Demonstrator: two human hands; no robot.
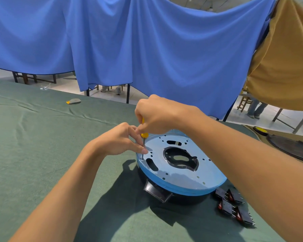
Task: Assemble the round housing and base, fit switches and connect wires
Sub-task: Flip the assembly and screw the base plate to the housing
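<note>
Beneath right hand (158, 116), screwdriver (144, 135) on base (180, 177)

Head-worn camera looks forward and down, close over the table (42, 145).

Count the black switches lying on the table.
4 switches clustered on the green cloth, right of the round housing: two farther back, two nearer. The right arm may hide more.

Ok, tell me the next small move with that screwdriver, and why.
Probably turn the screwdriver clockwise with the right hand to drive the screw home. The tip stands upright on it at the left rim of the blue plate, and the left hand pinches the shaft to steady it.
</note>
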